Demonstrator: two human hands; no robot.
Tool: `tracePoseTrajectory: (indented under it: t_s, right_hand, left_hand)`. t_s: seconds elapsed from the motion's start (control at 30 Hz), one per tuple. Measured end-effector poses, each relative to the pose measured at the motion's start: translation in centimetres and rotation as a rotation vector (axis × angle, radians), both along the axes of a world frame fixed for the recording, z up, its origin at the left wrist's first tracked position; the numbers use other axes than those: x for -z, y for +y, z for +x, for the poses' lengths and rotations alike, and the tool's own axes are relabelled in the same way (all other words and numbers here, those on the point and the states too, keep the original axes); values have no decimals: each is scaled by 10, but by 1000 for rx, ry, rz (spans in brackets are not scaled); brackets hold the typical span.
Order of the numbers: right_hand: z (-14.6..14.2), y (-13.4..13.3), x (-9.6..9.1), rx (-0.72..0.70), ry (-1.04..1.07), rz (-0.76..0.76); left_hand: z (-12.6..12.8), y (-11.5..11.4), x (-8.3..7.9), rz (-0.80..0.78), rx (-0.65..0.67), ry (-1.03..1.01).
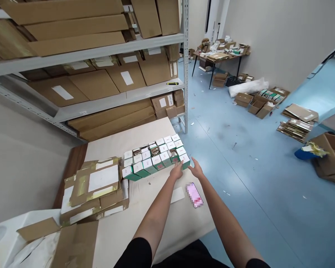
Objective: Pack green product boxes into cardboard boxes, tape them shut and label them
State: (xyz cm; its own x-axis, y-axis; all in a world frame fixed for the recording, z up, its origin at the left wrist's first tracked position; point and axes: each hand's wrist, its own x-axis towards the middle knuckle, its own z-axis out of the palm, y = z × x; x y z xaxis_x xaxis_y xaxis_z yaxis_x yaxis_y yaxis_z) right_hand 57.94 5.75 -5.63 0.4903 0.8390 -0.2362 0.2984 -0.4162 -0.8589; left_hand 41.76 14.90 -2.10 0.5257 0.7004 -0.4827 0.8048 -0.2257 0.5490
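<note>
Green, white-topped boxes (153,156) sit in rows on our desk (114,230); our left hand (176,172) touches one, fingers loosely bent; our right hand (197,171) spreads its fingers.

Over the counter (145,134), the left hand (176,172) touches the near right corner of a block of small green-and-white boxes (153,156), the right hand (197,170) spread just beside it, a pink phone (194,194) lying nearer.
</note>
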Motion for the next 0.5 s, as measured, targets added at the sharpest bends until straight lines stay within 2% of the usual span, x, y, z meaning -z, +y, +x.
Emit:
tracePoseTrajectory:
  t_s: [0.13,0.23,0.33,0.5]
  right_hand:
    - [-1,19,19,-47,31,3]
    - [-14,33,26,-80,75,18]
    - [-30,34,27,-64,87,59]
    - [-64,17,20,-110,143,155]
  left_hand:
    - [-17,-4,25,-3,-73,-181]
    - [-19,-6,32,-67,-157,-369]
    - [-21,-12,29,-44,-296,-459]
    - [-48,-32,11,157,-481,-421]
